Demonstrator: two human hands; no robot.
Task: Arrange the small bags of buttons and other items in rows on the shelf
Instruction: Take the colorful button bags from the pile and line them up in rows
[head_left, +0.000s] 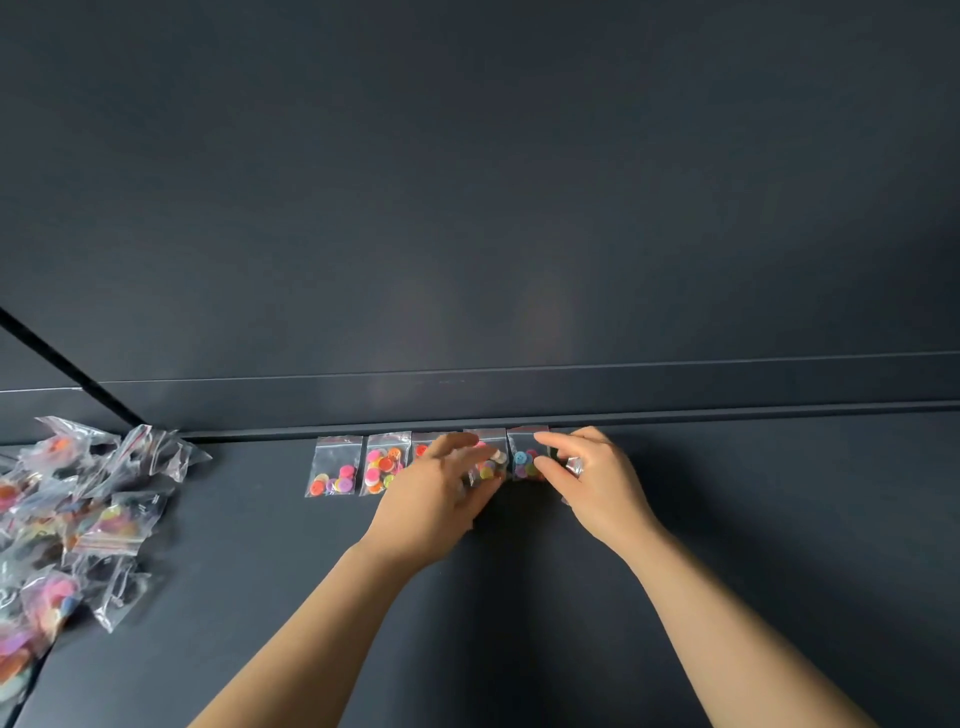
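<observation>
Both hands at a row (385, 463) of button bags along the shelf's (727, 499) back edge.
The left hand (436, 493) rests flat, fingers straight, on the middle bags; the right hand (597, 483) pinches the end bag (523, 457). A pile (78, 519) lies far left.

We see open shelf (779, 519) right of the row of bags (336, 467) and in front of it; the back wall (675, 395) stands just behind the row; a loose pile of bags (83, 519) blocks the left.
</observation>
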